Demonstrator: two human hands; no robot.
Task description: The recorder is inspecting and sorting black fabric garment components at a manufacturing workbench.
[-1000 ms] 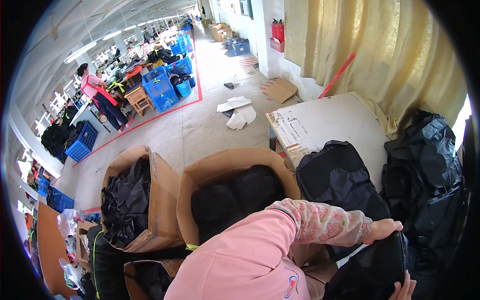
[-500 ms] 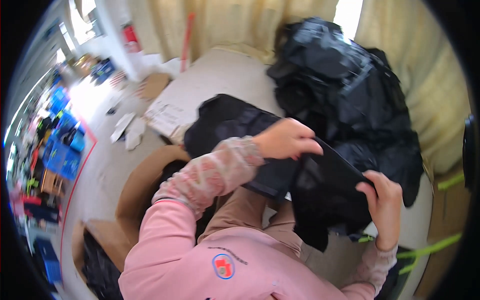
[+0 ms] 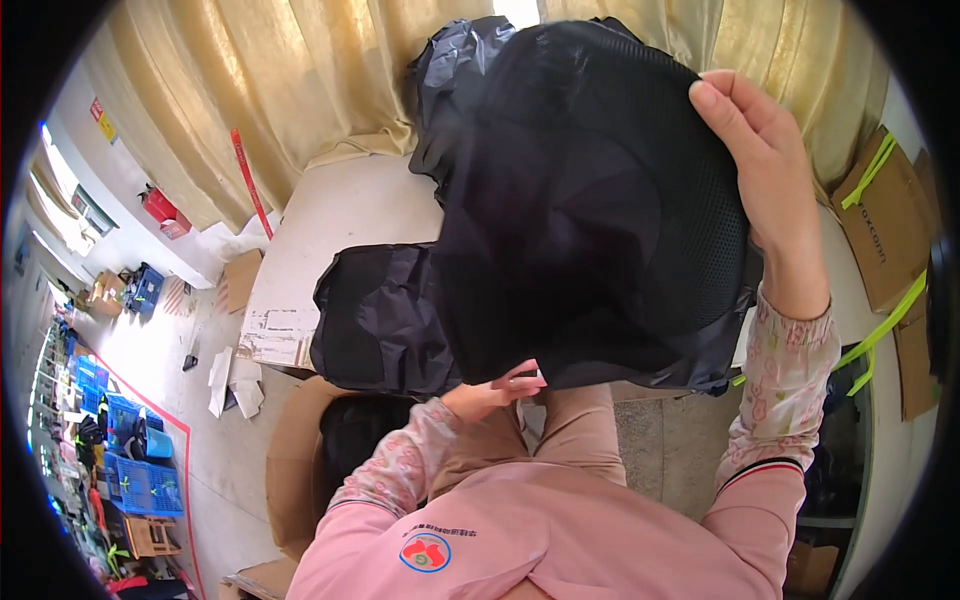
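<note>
A large black fabric piece with a mesh panel (image 3: 600, 210) hangs spread out in front of me, above the table. My right hand (image 3: 765, 150) grips its upper right edge, thumb on the near face. Low at its bottom edge, my left hand (image 3: 490, 395) pinches the cloth beside a small pale tag (image 3: 528, 374). To the left, another black fabric piece (image 3: 375, 320) lies over the table's front edge. Behind the raised piece, a heap of shiny black material (image 3: 455, 70) is mostly hidden.
The pale table (image 3: 330, 205) reaches back to yellow curtains (image 3: 310, 80). An open cardboard box (image 3: 295, 460) holding something black stands at my left. Flattened cardboard (image 3: 885, 230) and bright green straps (image 3: 880, 335) are on the right. Blue crates (image 3: 145, 485) line the floor far left.
My right hand has risen toward the upper right, spreading the black piece tall. My left hand has dropped from its top edge to its bottom edge. The view has turned.
</note>
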